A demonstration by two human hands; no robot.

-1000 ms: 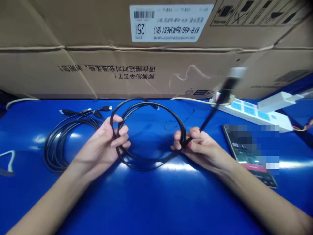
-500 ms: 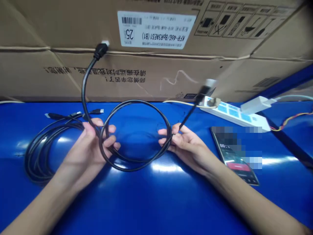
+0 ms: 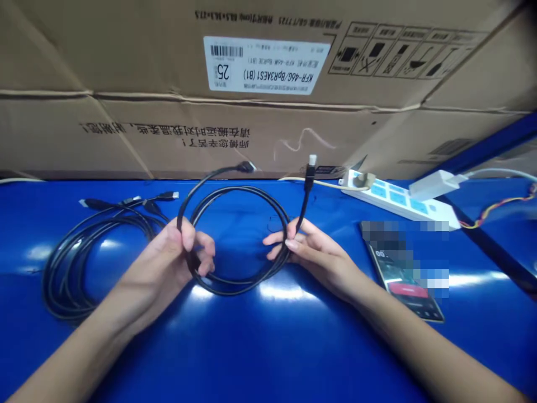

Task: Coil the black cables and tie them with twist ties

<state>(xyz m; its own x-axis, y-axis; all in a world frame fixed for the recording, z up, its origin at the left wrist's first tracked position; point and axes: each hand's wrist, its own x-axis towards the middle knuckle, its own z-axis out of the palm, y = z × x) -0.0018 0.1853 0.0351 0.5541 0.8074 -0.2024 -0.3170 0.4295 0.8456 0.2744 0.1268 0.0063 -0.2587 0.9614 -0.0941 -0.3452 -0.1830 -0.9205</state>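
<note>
Between my hands a black cable [image 3: 241, 290] is looped into a round coil, raised above the blue surface. My left hand [image 3: 178, 254] is closed on the coil's left side, thumb over the strands. From there one end arcs up and right to a black plug [image 3: 245, 167]. On the right side my right hand [image 3: 312, 246] pinches the strands between thumb and fingers. Out of its grip the other end points upward, with a light-tipped black connector [image 3: 310, 176]. Left of my left hand lies another bundle of coiled black cables [image 3: 52, 268], with several plugs at its top.
Behind the blue table [image 3: 268, 352] stand large cardboard boxes [image 3: 146, 112] with a white label [image 3: 268, 66]. At the right are a white power strip [image 3: 434, 215], a white charger [image 3: 434, 186] plugged in, and a phone [image 3: 394, 268], partly pixelated.
The left cable end has swung down and to the right. The right connector has moved left and stands more upright. My left hand has shifted slightly right, toward my right hand.
</note>
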